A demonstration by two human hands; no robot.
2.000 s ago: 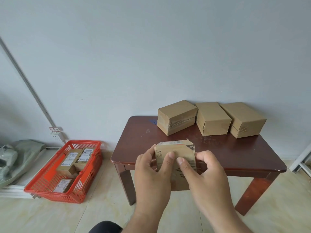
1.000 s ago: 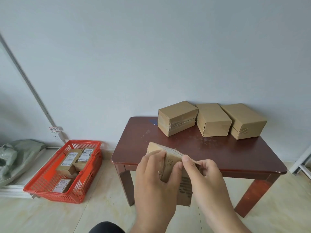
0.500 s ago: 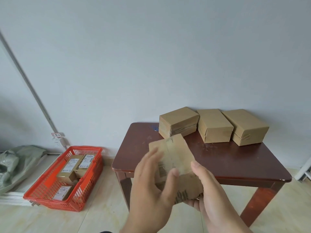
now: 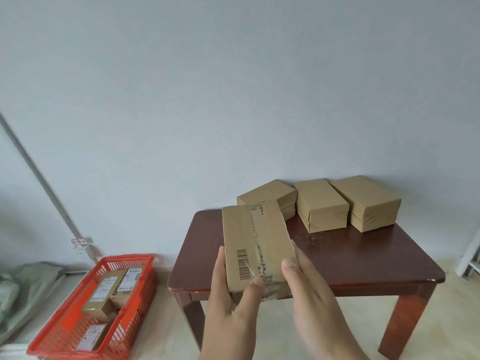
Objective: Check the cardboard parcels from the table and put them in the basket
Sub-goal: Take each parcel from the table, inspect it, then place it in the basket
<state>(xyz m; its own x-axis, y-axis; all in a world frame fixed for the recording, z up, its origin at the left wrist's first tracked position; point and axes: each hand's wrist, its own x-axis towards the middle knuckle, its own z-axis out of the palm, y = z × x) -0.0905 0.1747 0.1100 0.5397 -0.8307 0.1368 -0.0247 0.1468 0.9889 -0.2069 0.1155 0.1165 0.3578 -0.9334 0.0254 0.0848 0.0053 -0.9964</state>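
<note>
A cardboard parcel (image 4: pixel 255 245) is being held up in front of the camera, above the table's (image 4: pixel 363 258) near-left edge, tilted w/ its long side running away from the viewer. A barcode and a strip of clear tape are being shown on its upper face.

The left hand (image 4: pixel 231 302) is being kept under and along the parcel's left side: fingers are laid up the left edge, thumb is curled over the near end, so the parcel is being gripped. The right hand (image 4: pixel 314 300) is being pressed against the parcel's right side w/ thumb on the top face near the tape; its fingers are hidden behind the box, so their curl can't be told exactly. Both forearms are being extended up from the bottom of the frame.

Three more parcels (image 4: pixel 320 205) are being kept in a row at the table's back edge, by the wall. A red basket (image 4: pixel 135 305) is seen on the floor to the left, w/ labelled parcels (image 4: pixel 104 294) inside.
</note>
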